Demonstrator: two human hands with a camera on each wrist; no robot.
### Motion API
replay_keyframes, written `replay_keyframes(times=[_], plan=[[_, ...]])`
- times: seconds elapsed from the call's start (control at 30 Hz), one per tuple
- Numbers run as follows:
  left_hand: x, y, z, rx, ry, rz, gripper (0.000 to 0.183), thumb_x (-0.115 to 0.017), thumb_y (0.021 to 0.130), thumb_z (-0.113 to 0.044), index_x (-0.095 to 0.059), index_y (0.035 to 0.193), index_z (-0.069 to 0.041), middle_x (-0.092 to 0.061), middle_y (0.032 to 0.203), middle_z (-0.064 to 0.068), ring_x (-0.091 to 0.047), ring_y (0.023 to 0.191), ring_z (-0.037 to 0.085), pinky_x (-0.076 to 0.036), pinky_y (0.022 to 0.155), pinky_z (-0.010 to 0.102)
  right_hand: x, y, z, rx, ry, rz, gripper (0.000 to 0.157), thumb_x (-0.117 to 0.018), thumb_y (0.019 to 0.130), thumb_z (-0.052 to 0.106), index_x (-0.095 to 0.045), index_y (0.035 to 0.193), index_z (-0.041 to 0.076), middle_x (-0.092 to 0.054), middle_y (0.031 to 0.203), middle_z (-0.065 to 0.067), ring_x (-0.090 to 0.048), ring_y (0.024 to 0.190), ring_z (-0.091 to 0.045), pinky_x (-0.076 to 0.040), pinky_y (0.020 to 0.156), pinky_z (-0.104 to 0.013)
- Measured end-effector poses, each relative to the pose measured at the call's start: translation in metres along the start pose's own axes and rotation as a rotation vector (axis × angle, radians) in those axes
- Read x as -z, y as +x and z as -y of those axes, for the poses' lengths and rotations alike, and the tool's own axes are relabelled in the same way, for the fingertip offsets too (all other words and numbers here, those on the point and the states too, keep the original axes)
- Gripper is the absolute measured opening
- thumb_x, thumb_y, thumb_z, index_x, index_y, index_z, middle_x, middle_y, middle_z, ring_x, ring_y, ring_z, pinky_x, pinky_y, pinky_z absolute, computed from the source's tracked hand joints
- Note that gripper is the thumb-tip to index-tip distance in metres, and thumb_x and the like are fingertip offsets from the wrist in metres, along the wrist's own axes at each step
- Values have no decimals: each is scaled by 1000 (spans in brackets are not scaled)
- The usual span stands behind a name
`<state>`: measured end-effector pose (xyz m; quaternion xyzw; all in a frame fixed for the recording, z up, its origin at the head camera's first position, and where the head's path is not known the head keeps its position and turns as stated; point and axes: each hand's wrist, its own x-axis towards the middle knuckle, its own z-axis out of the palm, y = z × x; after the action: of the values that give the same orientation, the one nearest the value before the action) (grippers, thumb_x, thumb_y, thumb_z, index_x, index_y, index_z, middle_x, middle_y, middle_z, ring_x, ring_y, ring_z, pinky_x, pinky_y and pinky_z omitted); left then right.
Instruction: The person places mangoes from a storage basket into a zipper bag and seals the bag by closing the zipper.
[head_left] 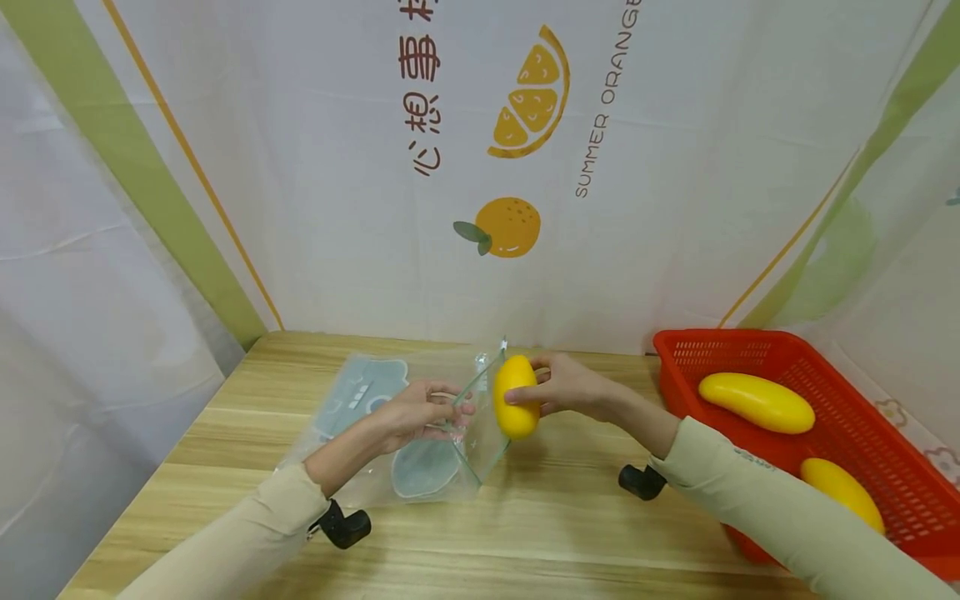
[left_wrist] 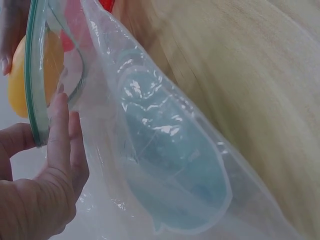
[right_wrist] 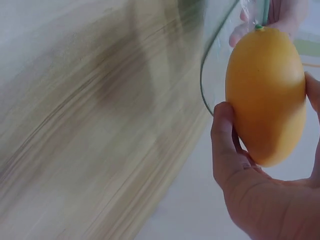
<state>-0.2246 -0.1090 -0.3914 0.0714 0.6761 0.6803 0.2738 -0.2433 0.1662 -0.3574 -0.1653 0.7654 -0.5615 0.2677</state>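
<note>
A clear zip-seal bag (head_left: pixel 427 468) with pale blue printed shapes lies on the wooden table, its mouth spread apart toward the right. My left hand (head_left: pixel 420 414) pinches the green-edged rim of that mouth, thumb on one side and fingers on the other, as the left wrist view shows. With its thumb and fingers, my right hand (head_left: pixel 566 385) grips a yellow mango (head_left: pixel 516 397) right at the bag's opening. A small green stem tip shows on the mango (right_wrist: pixel 266 95) in the right wrist view. Whether the mango touches the rim I cannot tell.
On the right stands a red plastic basket (head_left: pixel 896 417) with perforated walls. In it lie two more yellow mangoes, one whole mango (head_left: pixel 756 402) and another mango (head_left: pixel 842 492) partly covered by my right sleeve. A white curtain (head_left: pixel 337 208) with orange prints hangs behind the table (head_left: pixel 555 533).
</note>
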Motion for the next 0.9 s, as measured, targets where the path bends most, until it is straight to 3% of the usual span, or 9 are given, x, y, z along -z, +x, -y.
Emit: replay_keyframes(times=[0.2, 0.63, 0.8, 0.9], plan=[[-1, 0, -2, -7, -2, -2, 46, -55, 99, 6, -37, 140, 13, -61, 127, 29, -64, 110, 39, -60, 84, 40, -9, 4, 0, -18, -57, -23, 65, -81, 89, 23, -48, 135, -9, -68, 106, -19, -70, 90, -32, -62, 79, -42], [1, -4, -17, -50, 48, -14, 49, -57, 94, 2, -42, 140, 12, -62, 128, 26, -65, 111, 34, -60, 86, 39, -16, 9, -12, -113, -174, -132, 69, -83, 87, 30, -49, 133, -8, -63, 106, -15, -68, 84, -26, -62, 78, -44], [2, -4, -22, -53, 37, -5, 51, -58, 94, 2, -40, 141, 11, -59, 133, 28, -64, 114, 35, -59, 87, 39, -14, 8, -13, -107, -161, -120, 73, -82, 88, 28, -45, 137, -10, -64, 108, -16, -68, 86, -27, -61, 80, -46], [3, -5, -23, -52, 29, -11, 53, -58, 93, 2, -40, 141, 12, -61, 131, 27, -65, 112, 35, -60, 86, 38, -12, 4, -9, -84, -102, -95, 77, -80, 90, 23, -37, 142, -13, -63, 114, -20, -69, 95, -34, -60, 85, -48]])
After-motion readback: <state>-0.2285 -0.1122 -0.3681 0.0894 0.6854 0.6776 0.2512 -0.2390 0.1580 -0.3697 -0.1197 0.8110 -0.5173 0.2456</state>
